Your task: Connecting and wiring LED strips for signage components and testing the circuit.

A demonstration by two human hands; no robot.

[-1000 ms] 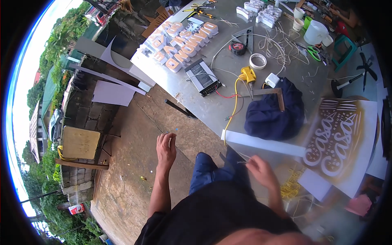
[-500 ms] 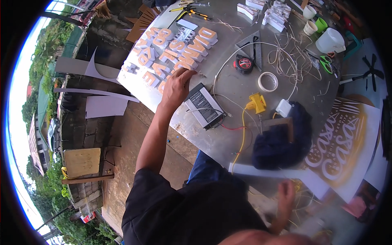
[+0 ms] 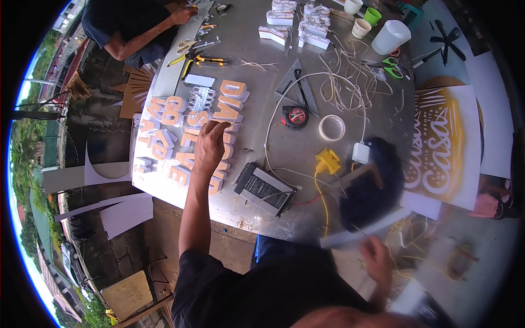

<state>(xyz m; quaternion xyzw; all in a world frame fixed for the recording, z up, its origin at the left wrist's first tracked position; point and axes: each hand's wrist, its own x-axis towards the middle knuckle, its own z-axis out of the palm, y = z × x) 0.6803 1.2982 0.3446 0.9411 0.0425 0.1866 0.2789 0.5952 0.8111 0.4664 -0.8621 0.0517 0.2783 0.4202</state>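
My left hand point(image 3: 210, 145) reaches over rows of channel letters point(image 3: 232, 112) with tan faces and white sides, on the metal table at left. Its fingers are curled together among the letters; whatever they pinch is hidden. Beside it to the right lies a black and silver power supply point(image 3: 263, 188) with thin wires. Low on the right, off the table's near edge, my right hand point(image 3: 377, 257) is blurred. Its fingers are closed on a thin rod point(image 3: 359, 230) pointing up toward a dark blue cloth point(image 3: 372, 186). A bundle of LED modules point(image 3: 201, 100) rests among the letters.
A yellow socket point(image 3: 328, 161), white plug point(image 3: 361, 152), tape roll point(image 3: 332, 127), tape measure point(image 3: 295, 116) and tangled wires point(image 3: 347, 71) lie across the table. Pliers point(image 3: 210, 60) and cups point(image 3: 361, 27) stand farther back. Another person's arm point(image 3: 145, 41) is at the far left.
The view has shifted, bringing the other person into sight. My left hand has moved from the letters' near right side to over their middle. My right hand has come closer to the table edge.
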